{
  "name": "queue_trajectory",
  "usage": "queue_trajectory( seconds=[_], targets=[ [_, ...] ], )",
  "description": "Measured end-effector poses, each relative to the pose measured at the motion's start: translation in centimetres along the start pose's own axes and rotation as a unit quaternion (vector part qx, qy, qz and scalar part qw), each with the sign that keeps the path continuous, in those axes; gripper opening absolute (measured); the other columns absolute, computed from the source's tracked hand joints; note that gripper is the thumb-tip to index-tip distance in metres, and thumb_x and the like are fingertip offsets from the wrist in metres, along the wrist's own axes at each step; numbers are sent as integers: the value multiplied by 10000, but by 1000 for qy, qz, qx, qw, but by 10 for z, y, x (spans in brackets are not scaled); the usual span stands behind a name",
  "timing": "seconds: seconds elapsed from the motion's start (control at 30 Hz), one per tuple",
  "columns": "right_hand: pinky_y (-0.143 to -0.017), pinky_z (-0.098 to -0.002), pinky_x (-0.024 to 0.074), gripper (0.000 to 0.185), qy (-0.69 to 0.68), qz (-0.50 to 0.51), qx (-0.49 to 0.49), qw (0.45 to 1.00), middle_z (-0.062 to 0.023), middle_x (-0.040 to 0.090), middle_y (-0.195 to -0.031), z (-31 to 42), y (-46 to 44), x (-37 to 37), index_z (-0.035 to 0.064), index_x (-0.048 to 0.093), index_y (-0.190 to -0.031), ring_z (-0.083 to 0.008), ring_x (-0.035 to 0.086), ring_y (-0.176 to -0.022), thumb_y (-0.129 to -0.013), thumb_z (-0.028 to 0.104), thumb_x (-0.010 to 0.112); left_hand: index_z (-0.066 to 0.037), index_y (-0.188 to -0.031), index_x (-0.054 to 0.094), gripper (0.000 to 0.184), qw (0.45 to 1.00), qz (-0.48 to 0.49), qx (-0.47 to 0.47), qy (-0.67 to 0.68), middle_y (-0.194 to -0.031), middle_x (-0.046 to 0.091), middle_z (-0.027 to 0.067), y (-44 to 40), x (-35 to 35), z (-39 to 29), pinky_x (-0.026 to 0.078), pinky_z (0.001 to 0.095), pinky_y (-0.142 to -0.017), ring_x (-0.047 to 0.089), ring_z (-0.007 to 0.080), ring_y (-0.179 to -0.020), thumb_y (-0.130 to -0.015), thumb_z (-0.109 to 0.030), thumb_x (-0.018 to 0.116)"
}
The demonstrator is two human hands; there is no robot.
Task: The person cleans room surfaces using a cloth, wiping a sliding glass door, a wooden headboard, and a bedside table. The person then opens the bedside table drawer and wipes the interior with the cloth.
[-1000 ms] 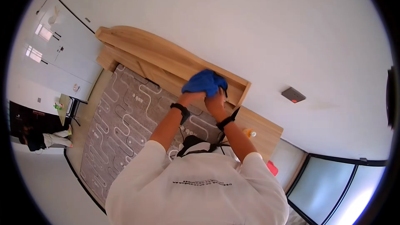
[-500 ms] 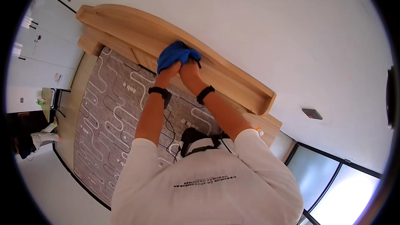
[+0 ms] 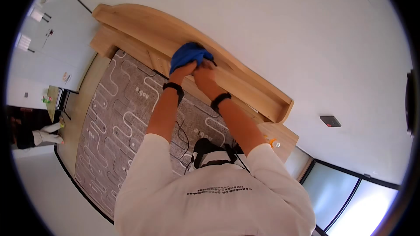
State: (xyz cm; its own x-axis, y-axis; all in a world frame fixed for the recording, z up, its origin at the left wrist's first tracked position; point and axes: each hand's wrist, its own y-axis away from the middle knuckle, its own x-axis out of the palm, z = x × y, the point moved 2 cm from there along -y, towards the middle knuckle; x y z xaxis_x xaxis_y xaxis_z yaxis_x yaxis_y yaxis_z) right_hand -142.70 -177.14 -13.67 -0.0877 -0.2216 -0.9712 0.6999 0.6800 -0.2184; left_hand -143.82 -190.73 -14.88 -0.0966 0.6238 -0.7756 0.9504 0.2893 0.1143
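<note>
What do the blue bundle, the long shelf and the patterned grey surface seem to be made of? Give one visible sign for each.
Blue bundle: probably soft, matte cloth; it bunches and creases.
Long shelf: smooth wood or wood-look board, slightly satiny; tan and rigid-edged, though solid or veneered I cannot tell.
Patterned grey surface: likely matte textile; mottled, without gloss.

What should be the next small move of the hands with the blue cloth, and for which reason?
I would probably slide the blue cloth a little leftward along the wooden ledge: the left hand grips it, the right hand is at its edge, and the ledge continues that way.
</note>
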Motion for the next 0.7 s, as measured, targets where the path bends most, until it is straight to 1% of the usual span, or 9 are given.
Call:
queue_trajectory(
  seconds=[0.07,0.17,0.23,0.27,0.33,0.4,0.5,0.6,0.7],
  targets=[
    [-959,-408,483,277,-43,53,19,998,-125,652,-1140,-9,27,-20,58,679,-1073,-303,560,-1183,-822,128,585,-68,-1410,440,671,993,96,45,55,-1480,415,173,17,5,-21,295,362,-1141,371,308,-1374,-894,-482,549],
    [-872,-400,529,221,-75,28,41,996,-124,664,-1095,-26,86,-35,49,686,-997,-290,605,-1099,-820,122,575,-102,-1387,475,615,987,149,49,31,-1454,450,170,41,43,-42,305,360,-1133,404,293,-1353,-895,-460,563],
    [-878,-422,525,229,-80,95,51,991,-136,664,-1078,-43,120,-55,28,667,-1005,-314,594,-1113,-812,122,588,-102,-1364,499,557,993,116,20,-3,-1420,488,166,81,54,-83,320,356,-1124,436,293,-1325,-911,-422,548],
    [-878,-422,525,229,-82,93,50,991,-136,664,-1078,-56,133,-58,28,667,-1005,-314,594,-1113,-812,122,588,-89,-1366,496,553,987,140,73,-17,-1414,496,163,92,53,-99,319,362,-1127,443,300,-1317,-922,-417,528],
    [-879,-437,523,276,-148,99,-2,984,-171,622,-1158,-82,152,-61,21,651,-1058,-358,573,-1130,-807,128,608,-76,-1369,492,550,977,169,128,-37,-1409,503,161,104,63,-118,319,368,-1130,450,307,-1309,-934,-411,509],
    [-893,-463,512,341,-153,54,-66,985,-201,546,-1284,-95,163,-76,29,634,-1124,-391,557,-1135,-796,119,637,-63,-1362,497,537,983,40,134,-117,-1425,491,151,116,80,-121,338,393,-1118,440,327,-1317,-950,-404,464],
    [-981,-466,474,437,-207,133,-39,968,-204,440,-1418,-119,151,-49,67,583,-1244,-398,478,-1263,-816,122,650,-72,-1361,510,533,982,163,69,-63,-1437,483,140,80,81,-117,339,412,-1119,431,325,-1331,-958,-415,448],
    [-1076,-435,418,522,-111,67,-120,984,-187,369,-1498,-116,130,-64,62,480,-1366,-343,381,-1376,-865,136,605,-104,-1359,527,512,970,78,83,-214,-1456,470,116,78,30,-120,320,413,-1137,414,312,-1351,-965,-421,440],
    [-1135,-414,357,569,-72,49,-129,988,-147,323,-1538,-108,113,-59,96,381,-1447,-313,282,-1439,-913,156,571,-164,-1404,496,517,972,76,54,-216,-1504,408,119,43,19,-66,245,426,-1180,351,323,-1394,-970,-436,425]
  ],
)
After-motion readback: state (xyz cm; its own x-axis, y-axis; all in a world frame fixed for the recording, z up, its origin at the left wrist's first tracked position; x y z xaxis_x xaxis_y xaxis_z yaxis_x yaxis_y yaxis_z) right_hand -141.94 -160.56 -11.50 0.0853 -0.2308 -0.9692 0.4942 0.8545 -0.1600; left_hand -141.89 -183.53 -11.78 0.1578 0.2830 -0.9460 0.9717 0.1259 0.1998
